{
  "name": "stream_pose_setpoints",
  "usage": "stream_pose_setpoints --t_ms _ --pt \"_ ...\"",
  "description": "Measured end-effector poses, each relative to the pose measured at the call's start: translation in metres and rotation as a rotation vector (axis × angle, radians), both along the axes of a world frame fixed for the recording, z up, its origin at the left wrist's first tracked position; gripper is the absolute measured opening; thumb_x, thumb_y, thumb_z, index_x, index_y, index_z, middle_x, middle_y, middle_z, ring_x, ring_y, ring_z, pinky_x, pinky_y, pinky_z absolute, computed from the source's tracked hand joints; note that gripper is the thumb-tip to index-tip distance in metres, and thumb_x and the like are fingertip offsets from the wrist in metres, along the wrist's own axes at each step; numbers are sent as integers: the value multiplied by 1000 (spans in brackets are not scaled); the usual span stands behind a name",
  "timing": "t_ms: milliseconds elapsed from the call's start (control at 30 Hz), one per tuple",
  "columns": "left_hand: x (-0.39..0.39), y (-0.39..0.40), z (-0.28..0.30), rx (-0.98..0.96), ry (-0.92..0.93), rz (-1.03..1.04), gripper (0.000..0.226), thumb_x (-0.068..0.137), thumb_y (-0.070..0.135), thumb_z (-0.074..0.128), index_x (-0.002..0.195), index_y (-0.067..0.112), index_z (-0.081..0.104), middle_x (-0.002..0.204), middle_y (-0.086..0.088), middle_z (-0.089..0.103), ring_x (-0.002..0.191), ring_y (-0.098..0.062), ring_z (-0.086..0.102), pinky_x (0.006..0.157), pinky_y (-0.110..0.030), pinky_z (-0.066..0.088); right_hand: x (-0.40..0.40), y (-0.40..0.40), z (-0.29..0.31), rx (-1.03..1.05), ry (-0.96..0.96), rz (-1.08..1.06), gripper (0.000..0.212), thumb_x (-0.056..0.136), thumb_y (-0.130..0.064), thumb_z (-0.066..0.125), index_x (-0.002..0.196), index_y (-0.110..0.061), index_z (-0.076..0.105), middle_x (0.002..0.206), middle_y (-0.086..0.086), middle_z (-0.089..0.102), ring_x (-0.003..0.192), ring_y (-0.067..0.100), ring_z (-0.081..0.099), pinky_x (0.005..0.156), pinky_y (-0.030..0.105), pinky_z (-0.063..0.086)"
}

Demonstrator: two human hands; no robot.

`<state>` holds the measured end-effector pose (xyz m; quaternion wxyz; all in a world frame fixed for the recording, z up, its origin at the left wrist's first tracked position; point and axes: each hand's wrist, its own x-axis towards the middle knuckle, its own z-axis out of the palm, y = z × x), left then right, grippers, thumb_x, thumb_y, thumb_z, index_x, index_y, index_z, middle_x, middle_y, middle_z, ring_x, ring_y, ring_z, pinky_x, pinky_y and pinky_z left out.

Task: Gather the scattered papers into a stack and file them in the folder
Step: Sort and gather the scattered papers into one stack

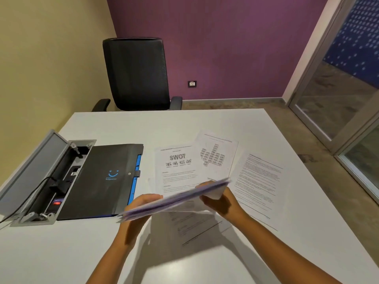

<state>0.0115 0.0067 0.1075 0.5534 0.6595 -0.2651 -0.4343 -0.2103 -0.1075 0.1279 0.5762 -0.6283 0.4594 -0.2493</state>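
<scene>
A thin stack of papers [174,199] hangs tilted above the white table, blurred by motion. My left hand [141,203] grips its lower left end and my right hand [217,199] grips its upper right end. Loose sheets still lie flat: a page headed SWOT [177,167], a page with a block diagram [215,154], a text page [258,181] to the right, and another sheet [192,226] under my hands. The black folder [102,181] with a blue edge and a smiley logo lies shut on the left.
An open grey cable box [41,177] with plugs and a black cord sits sunk in the table [143,128] left of the folder. A black office chair [135,74] stands behind the far edge. A glass door is at the right.
</scene>
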Motion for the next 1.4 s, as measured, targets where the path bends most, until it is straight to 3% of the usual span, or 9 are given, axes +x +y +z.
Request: stream_pose_setpoints --t_ms 167,300,433,533,667,800,933,1300,1400 --pt "-14 -4 34 -162 -152 -15 41 84 2 61 95 41 53 93 14 61 86 -1 59 72 -18 49 4 5 13 -10 -143 -119 29 78 -10 72 78 -37 63 72 -19 68 70 -13 64 56 3 48" --pt "-22 -5 49 -217 -180 60 32 83 7 62 92 37 53 89 1 62 88 -15 59 68 -29 51 10 7 26 -2 -224 -131 28 78 -7 72 78 -33 61 77 -14 67 73 -2 65 55 5 49" --pt "-29 -6 58 -301 -210 170 25 81 16 62 91 38 55 85 4 62 82 -12 60 55 -18 55 12 8 36 50 -332 -117 38 76 5 70 72 -32 68 67 -14 72 72 1 68 62 14 55" --pt "-29 -3 66 -357 -200 199 27 74 35 66 100 37 58 93 6 63 91 -15 61 58 -11 54 11 11 42 -95 -311 -92 36 77 -8 73 77 -44 70 76 -23 72 79 -5 67 65 8 52" --pt "-26 -3 74 -430 -285 139 33 71 50 60 104 44 56 114 11 62 105 -13 59 77 -30 55 12 13 50 -285 -295 -79 33 81 -11 71 82 -44 71 86 -22 72 89 -4 66 84 13 51" --pt "-28 -4 76 -463 -236 194 32 75 61 50 99 42 55 112 6 65 104 -20 61 69 -31 53 14 16 55 -314 -325 -77 20 79 -23 73 85 -42 71 90 -20 72 92 -3 65 80 7 48" --pt "-28 -7 77 -473 -180 301 41 81 55 42 90 20 63 92 16 70 76 -5 66 53 -13 50 15 17 61 -320 -364 -140 29 72 -59 62 82 -33 72 89 -17 73 93 -2 65 81 5 45" --pt "-27 -12 70 -413 -186 292 36 84 32 45 87 1 64 86 3 70 70 -7 66 54 -11 49 21 17 57 -265 -352 -268 31 85 -36 49 68 -32 74 76 -13 74 79 2 66 78 19 46" --pt "-28 -12 71 -404 -184 289 40 85 36 43 89 1 63 88 2 70 69 -7 66 53 -11 49 22 18 57 -277 -339 -284 30 88 -37 55 65 -35 74 74 -16 74 81 -3 66 79 10 45"
